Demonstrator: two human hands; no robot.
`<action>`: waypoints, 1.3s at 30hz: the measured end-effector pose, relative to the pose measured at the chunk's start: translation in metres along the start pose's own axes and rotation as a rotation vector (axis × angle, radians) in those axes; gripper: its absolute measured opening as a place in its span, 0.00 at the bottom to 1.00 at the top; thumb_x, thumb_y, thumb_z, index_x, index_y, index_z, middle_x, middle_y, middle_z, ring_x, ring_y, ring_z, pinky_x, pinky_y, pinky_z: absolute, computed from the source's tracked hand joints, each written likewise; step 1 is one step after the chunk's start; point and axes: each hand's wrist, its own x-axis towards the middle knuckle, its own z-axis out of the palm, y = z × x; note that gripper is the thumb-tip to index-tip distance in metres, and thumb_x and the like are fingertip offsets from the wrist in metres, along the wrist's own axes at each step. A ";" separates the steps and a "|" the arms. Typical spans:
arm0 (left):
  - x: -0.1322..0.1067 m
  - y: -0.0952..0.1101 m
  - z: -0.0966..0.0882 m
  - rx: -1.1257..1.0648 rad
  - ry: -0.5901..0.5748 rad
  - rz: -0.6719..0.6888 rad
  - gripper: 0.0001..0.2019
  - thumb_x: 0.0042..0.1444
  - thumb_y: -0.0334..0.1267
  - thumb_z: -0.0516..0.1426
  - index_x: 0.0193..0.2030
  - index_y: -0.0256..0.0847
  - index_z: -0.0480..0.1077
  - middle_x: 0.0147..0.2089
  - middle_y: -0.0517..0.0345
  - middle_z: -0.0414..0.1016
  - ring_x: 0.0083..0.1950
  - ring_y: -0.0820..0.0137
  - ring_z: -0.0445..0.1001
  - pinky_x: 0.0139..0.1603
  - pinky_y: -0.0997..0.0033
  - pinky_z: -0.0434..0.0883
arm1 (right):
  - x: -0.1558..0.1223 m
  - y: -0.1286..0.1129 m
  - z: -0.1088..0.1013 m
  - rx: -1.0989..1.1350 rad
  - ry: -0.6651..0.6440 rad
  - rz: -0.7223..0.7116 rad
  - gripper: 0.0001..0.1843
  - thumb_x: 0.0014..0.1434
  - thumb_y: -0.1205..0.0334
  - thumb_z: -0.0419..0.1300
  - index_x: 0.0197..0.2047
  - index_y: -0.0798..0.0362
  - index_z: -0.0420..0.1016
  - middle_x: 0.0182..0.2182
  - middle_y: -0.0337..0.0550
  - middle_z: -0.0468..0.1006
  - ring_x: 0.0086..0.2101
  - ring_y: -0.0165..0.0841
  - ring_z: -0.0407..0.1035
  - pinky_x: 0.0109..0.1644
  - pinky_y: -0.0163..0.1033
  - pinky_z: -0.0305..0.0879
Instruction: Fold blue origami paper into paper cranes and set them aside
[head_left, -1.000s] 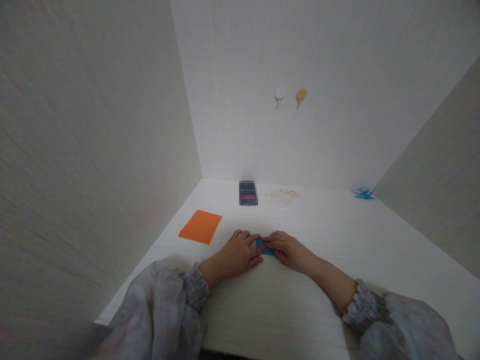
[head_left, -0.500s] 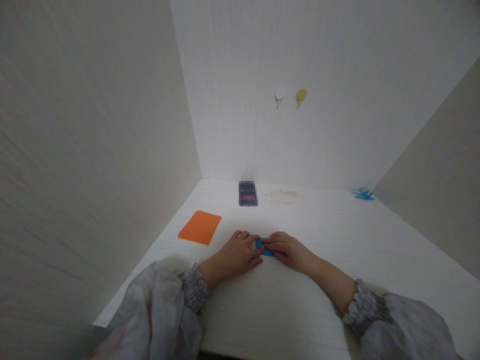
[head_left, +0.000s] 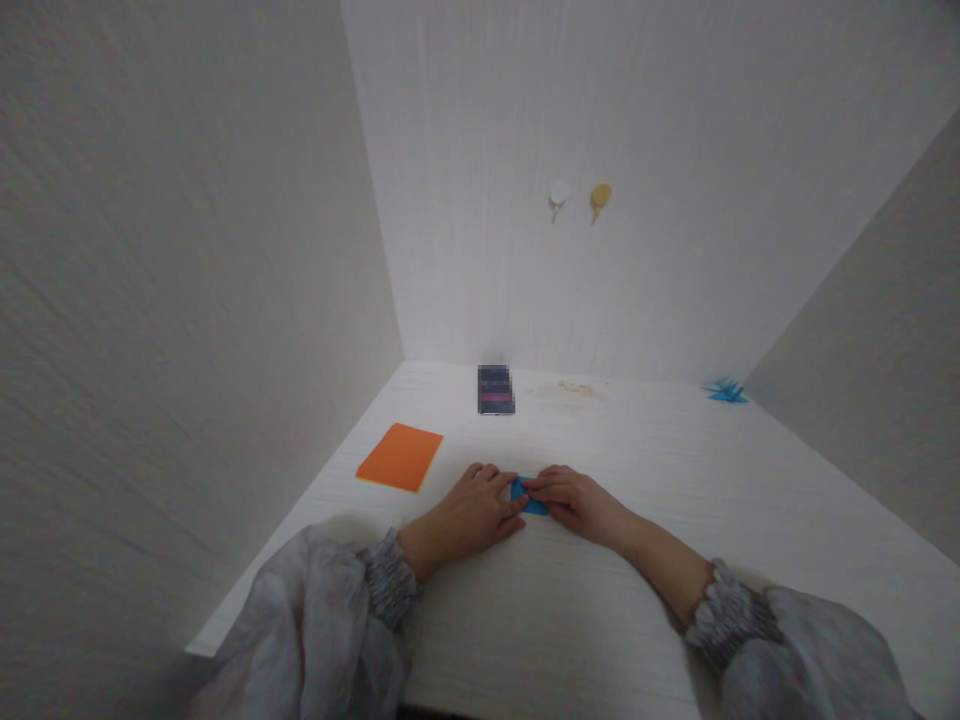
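Note:
A small folded piece of blue origami paper lies on the white table between my two hands. From the left, my left hand presses the paper down, its thumb and fingers at the left part. On the other side, my right hand grips the right part, with its fingertips meeting the left thumb over the fold. A pale patch of the paper shows beside the left fingers. Both hands cover much of it, so its full shape is hidden.
Orange square paper lies on the table to the left. A dark, blurred-out rectangular object is near the back wall. A blue folded-paper crane sits in the back right corner. White and yellow hooks are on the wall.
My hands stay on the blue paper with hardly any visible motion. The whole view has shifted very slightly.

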 end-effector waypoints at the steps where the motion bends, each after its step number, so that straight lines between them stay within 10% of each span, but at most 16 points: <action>1: 0.000 0.000 0.000 0.002 0.000 0.002 0.17 0.58 0.46 0.45 0.50 0.45 0.63 0.52 0.49 0.61 0.48 0.60 0.60 0.48 0.57 0.57 | 0.000 0.001 0.001 0.006 -0.003 -0.005 0.15 0.53 0.72 0.51 0.42 0.52 0.72 0.44 0.44 0.74 0.43 0.34 0.66 0.49 0.45 0.60; 39: 0.000 0.002 -0.005 0.001 -0.004 -0.001 0.17 0.58 0.45 0.45 0.50 0.43 0.64 0.52 0.48 0.62 0.48 0.60 0.61 0.48 0.56 0.58 | 0.002 -0.006 -0.006 -0.019 -0.047 0.043 0.16 0.53 0.74 0.50 0.42 0.51 0.71 0.44 0.45 0.72 0.43 0.34 0.64 0.47 0.43 0.60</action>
